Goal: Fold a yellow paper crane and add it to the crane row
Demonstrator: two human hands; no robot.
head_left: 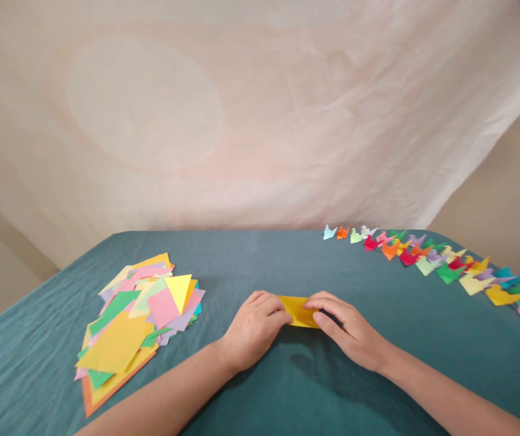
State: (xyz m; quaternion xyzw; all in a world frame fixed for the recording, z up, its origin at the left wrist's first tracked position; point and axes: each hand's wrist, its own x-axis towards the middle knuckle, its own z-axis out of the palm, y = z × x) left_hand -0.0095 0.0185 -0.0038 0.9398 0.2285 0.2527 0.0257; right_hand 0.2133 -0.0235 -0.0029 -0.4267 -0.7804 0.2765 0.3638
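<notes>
Yellow paper (300,315): no words I can read.
Paper pile (119,342): no numbers I can read.
Paper birds (451,274): no letters I can read.
Pale cloth (260,121): I can't read any signs.

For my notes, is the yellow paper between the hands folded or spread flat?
Folded: a slanted edge crosses the yellow paper between left hand and right hand. Number of folds: cannot tell.

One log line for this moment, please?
left hand: touches yellow paper; right hand: touches yellow paper; on left: paper sheets; on right: paper birds
</notes>
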